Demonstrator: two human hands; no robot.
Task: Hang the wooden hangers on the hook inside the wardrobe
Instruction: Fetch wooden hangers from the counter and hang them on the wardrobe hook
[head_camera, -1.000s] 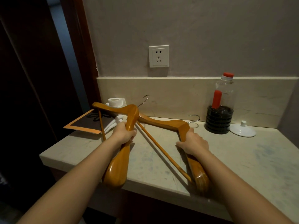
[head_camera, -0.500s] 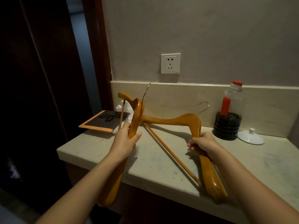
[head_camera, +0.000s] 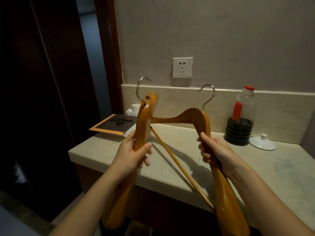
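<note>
Pale stone counter fills centre and right of frame. Two glossy amber wooden hangers with steel hooks are held above it mid-frame, hooks up: edge-on hanger centre-left, broad-side hanger centre-right. Grip: left hand curled round the edge-on hanger's arm, right hand wrapped round the other's. Clear plastic bottle with red cap upper right at the backsplash; white wall socket above centre.

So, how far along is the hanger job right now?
Done: the left hanger and the right hanger are both up off the counter. In hand: the left hand grips the first and the right hand grips the second. Left: carrying them to the wardrobe and hanging both; no wardrobe hook shows in this view.
</note>
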